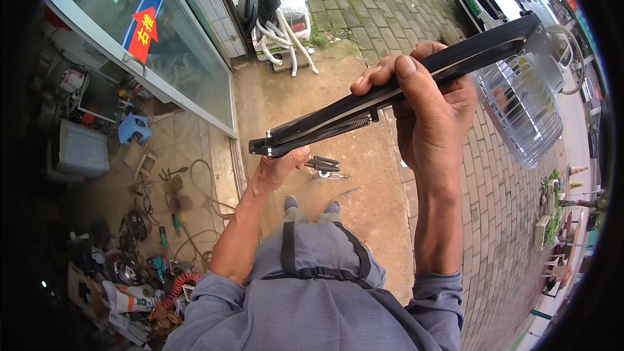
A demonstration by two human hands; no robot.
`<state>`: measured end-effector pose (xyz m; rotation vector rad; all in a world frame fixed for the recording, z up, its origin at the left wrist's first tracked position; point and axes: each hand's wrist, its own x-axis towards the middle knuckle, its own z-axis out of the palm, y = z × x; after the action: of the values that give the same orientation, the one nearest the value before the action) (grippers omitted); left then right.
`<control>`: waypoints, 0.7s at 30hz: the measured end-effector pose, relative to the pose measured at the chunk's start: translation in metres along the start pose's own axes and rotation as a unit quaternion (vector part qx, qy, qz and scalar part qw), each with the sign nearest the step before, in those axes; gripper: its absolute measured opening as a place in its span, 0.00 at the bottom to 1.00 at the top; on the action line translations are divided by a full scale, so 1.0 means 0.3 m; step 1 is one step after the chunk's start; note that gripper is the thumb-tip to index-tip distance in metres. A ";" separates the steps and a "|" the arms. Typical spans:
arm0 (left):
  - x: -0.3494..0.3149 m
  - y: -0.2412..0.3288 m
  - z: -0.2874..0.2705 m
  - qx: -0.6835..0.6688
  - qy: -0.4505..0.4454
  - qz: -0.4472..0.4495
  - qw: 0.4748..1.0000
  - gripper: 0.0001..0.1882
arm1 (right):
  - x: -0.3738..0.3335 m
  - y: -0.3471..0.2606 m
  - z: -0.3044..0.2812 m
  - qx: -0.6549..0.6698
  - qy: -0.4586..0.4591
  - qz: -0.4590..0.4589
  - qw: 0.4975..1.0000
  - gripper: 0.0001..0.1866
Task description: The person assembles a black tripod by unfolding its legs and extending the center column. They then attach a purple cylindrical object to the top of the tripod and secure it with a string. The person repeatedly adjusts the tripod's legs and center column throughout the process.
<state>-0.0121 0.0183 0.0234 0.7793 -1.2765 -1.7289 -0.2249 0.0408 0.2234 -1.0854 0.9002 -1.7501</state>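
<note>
A long black spring arm (390,91), with bars running side by side and a coil spring (338,131) along its underside, slants up to the right in front of me. My right hand (432,97) is closed round its upper part, the thumb pressed on the near side. Under the lower left end, by a small bright pin (268,143), my left hand (281,170) grips it, most of its fingers hidden behind. At the upper right end is a silvery wire cage (523,114) with a grey bracket; I cannot tell how it joins the arm.
Black bars with a round metal part (326,168) show past my left hand, above my feet. Cables, tools and a blue stool (134,129) crowd the floor at left, beside a glass sliding door (175,52). White pipes (289,39) stand ahead; a white car (494,0) is parked at far right.
</note>
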 end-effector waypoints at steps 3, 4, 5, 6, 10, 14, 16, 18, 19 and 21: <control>0.020 0.001 0.022 0.023 0.005 -0.028 0.999 0.13 | 0.002 -0.061 0.026 -0.052 -0.018 -0.007 0.998 0.12; 0.027 0.005 0.028 0.042 -0.002 -0.020 0.999 0.13 | 0.003 -0.079 0.033 -0.063 -0.027 -0.012 0.998 0.12; 0.028 0.008 0.036 0.062 -0.008 -0.011 0.998 0.13 | 0.003 -0.097 0.040 -0.075 -0.036 -0.016 0.996 0.12; 0.029 0.010 0.043 0.081 -0.013 -0.002 0.997 0.13 | 0.003 -0.114 0.053 -0.085 -0.034 -0.015 0.996 0.12; 0.047 -0.009 0.067 0.154 -0.034 0.012 0.987 0.11 | 0.004 -0.177 0.096 -0.144 -0.019 -0.029 0.989 0.12; 0.045 -0.027 0.106 0.133 -0.009 -0.005 0.991 0.07 | -0.006 -0.196 0.107 -0.141 0.003 -0.008 0.990 0.11; 0.032 -0.010 0.113 0.143 0.005 -0.025 0.989 0.08 | -0.015 -0.200 0.112 -0.148 0.001 -0.001 0.989 0.11; 0.028 -0.039 0.092 0.122 -0.001 -0.025 0.992 0.09 | -0.017 -0.198 0.127 -0.138 0.002 0.000 0.990 0.10; 0.030 -0.048 0.095 0.112 -0.013 -0.028 0.993 0.09 | -0.023 -0.199 0.125 -0.136 0.010 -0.002 0.991 0.10; 0.039 -0.029 0.112 0.121 -0.048 -0.016 0.991 0.09 | -0.024 -0.208 0.128 -0.136 0.023 -0.015 0.990 0.10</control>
<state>-0.0483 0.0240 0.0247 0.8674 -1.5676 -1.6739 -0.2058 0.0653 0.2902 -1.2408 1.1834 -1.7169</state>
